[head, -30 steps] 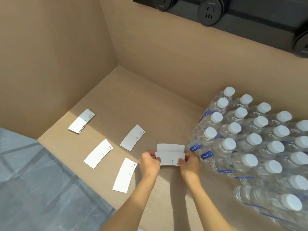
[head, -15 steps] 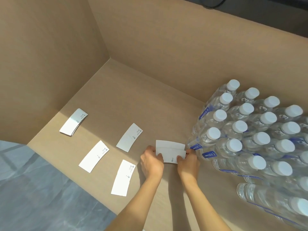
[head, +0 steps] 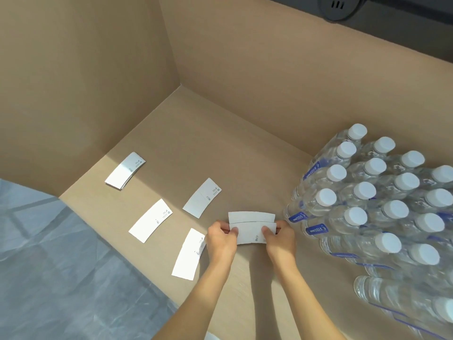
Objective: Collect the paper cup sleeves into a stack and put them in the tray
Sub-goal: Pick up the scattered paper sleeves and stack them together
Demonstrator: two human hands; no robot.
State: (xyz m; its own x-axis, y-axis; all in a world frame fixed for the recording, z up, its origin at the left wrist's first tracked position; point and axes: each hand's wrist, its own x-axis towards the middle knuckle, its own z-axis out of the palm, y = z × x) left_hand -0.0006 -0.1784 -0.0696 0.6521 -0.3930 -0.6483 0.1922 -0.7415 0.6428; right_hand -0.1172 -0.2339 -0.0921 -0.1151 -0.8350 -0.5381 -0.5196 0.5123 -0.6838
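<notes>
Both hands' grip on sleeves [head: 252,231]

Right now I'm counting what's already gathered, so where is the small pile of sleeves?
The pile of sleeves lies at the far left of the counter, near the left wall, beyond the single loose sleeves.

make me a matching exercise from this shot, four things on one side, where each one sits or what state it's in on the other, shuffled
Things:
1. sleeve held in both hands
2. small stack of sleeves
3. water bottles
4. power socket

Places or states:
A. on the dark strip at the top of the view
B. packed together at the right, white caps up
C. far left of the shelf, near the side wall
D. gripped at its two ends, in front of another sleeve

Pairs: 1-D, 2-C, 3-B, 4-A
</notes>
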